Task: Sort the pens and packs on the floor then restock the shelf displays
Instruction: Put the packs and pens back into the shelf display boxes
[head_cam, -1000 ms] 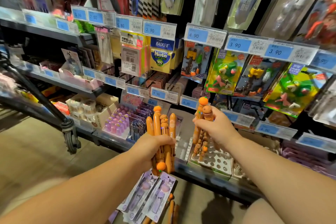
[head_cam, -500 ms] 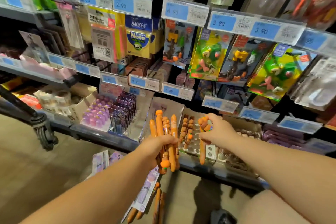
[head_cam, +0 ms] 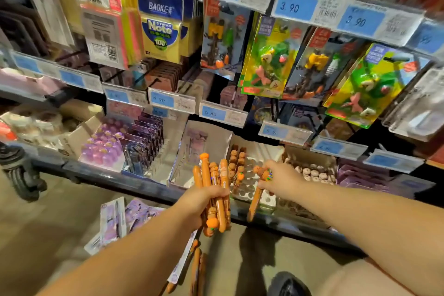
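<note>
My left hand (head_cam: 199, 202) has its grip clenched round a bundle of orange pens (head_cam: 216, 182), held upright just in front of the bottom shelf (head_cam: 108, 173). My right hand (head_cam: 281, 180) pinches a single orange pen (head_cam: 254, 199) by its figured top; the pen hangs tip down across the front edge of the white holed tray (head_cam: 249, 191).

That tray carries a few brown-topped pens (head_cam: 236, 163) in its back rows, and its front holes show bare; to its left stands a cardboard display box (head_cam: 216, 137) with a printed card against its back wall, its bottom hidden behind the bundle. Further left, dark purple carded packs (head_cam: 144, 137) stand in rows beside a box of purple-capped pieces (head_cam: 103, 149). To the right of the tray, another box holds pale round-topped pens (head_cam: 312, 173).

On the floor (head_cam: 48, 223), purple packs (head_cam: 115, 218) lie flat beside my left forearm; loose orange pens (head_cam: 198, 267) lie below the left hand, partly covered by the arm. Bare floor runs left towards a caster wheel (head_cam: 21, 175); the shelf's dark front rim passes just beyond both hands.

A dark shoe (head_cam: 288, 283) is cut off at the bottom edge; the lower price labels are too blurred for me to read; how many pens the bundle holds, I cannot tell.
</note>
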### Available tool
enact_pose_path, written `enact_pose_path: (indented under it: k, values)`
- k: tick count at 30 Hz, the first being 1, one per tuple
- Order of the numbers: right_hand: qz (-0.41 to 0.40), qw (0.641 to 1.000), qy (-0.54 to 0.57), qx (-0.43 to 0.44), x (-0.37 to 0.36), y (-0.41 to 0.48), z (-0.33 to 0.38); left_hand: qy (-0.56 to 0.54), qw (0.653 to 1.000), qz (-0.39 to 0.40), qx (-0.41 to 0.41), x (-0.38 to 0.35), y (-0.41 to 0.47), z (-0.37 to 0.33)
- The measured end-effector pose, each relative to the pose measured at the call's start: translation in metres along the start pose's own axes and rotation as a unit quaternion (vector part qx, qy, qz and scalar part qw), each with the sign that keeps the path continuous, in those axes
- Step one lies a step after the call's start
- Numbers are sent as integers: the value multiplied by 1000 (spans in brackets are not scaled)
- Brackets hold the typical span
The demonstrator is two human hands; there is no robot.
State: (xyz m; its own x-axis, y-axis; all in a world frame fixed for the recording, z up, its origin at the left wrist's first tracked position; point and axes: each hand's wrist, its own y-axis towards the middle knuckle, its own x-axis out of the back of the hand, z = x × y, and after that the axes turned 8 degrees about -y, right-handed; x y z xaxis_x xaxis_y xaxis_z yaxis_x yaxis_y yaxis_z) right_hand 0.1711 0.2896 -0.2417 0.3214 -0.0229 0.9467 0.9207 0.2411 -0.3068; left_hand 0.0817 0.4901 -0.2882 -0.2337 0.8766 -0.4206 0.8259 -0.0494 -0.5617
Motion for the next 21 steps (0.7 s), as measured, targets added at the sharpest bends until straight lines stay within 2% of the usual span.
enact_pose_path:
  k: [5,11,16,21]
  values:
    - [-30,999,4,-38,-3,25,0,-23,1000,11,12,-9,16,2]
    - [-50,992,62,-99,0,54,-6,-23,999,13,19,-8,30,2]
    - [-45,988,-40,-140,5,78,-12,-33,999,2,24,0,43,-4]
    - [-86,982,-12,-167,0,86,-13,-40,999,-5,29,1,53,-3]
